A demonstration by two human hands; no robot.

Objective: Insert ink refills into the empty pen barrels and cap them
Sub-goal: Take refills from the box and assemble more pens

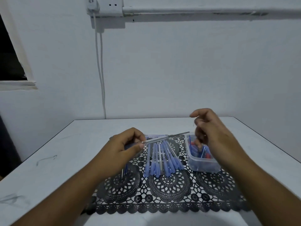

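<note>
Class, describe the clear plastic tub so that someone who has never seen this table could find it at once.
Start at the black lace mat on the white table. Near the mat's far right corner, to the right of the row of blue capped pens, stands the clear plastic tub, below the right hand. It is the only container there, and it holds loose blue and red pieces.

A white desk (68,157) stands against a pale wall, its top marked with dark scuffs near the left edge. A black lace mat (169,191) lies across the near middle of it, scalloped along the front. On the mat rest a bunch of capped blue pens (161,159) fanned side by side, a few thin refills (125,168) to their left, and a clear plastic box (202,162) just right of the pens.
</note>
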